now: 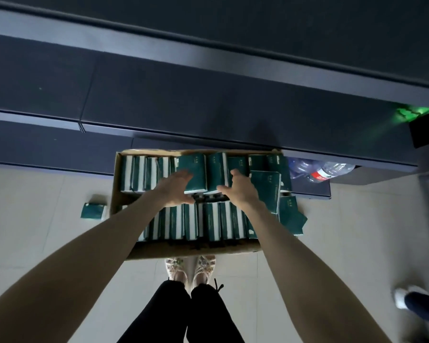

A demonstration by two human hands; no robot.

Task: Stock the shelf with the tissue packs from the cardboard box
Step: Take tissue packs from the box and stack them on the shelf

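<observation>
An open cardboard box (196,251) stands on the floor against the shelf, packed with two rows of dark green tissue packs (208,224). Two packs (196,173) in the middle of the far row stick up side by side. My left hand (175,190) holds the left one, fingers along its left side and thumb round its near end. My right hand (240,189) holds the right one (217,170) the same way from the other side. The dark blue shelf boards (208,100) run across the view above the box and look bare.
One loose green pack (92,211) lies on the tiled floor left of the box. Several packs (291,216) lean over the box's right wall. Plastic bottles (327,172) lie under the lowest shelf on the right. Another person's shoe (403,297) is at the far right; my feet (191,268) stand just behind the box.
</observation>
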